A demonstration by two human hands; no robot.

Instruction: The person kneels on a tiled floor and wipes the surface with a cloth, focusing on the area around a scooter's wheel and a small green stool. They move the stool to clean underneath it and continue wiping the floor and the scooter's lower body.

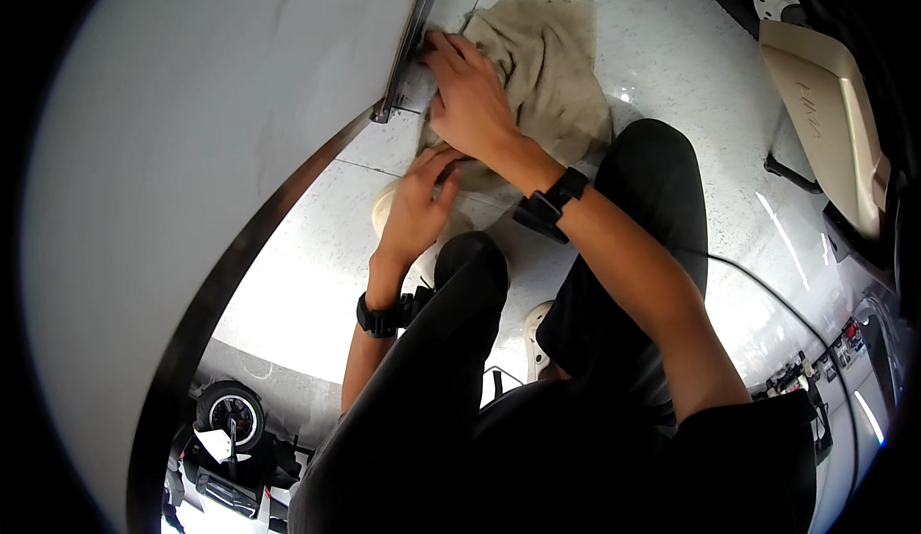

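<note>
Head view: work seemingly proceeding; one beige cloth [566,59] is already lying on the pale floor [297,246], right of a white panel [221,150]; what is remaining, cannot tell. Right hand [472,102]: lying farther, bent fingers blurring beside the panel's dark edge; pinching, cannot tell. Left hand [413,215]: lying nearer, fingers curling, thumb standing apart; pinching, cannot tell. Cloth: sprawling unfolded, rumpling into soft creases.

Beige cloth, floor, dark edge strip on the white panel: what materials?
Beige cloth: woven or knit fabric, matte; soft folds.
Floor: hard tile, possibly vinyl, glossy; straight seams, bright reflections.
Dark edge strip: metal or plastic, smooth-looking; can't tell which.
</note>
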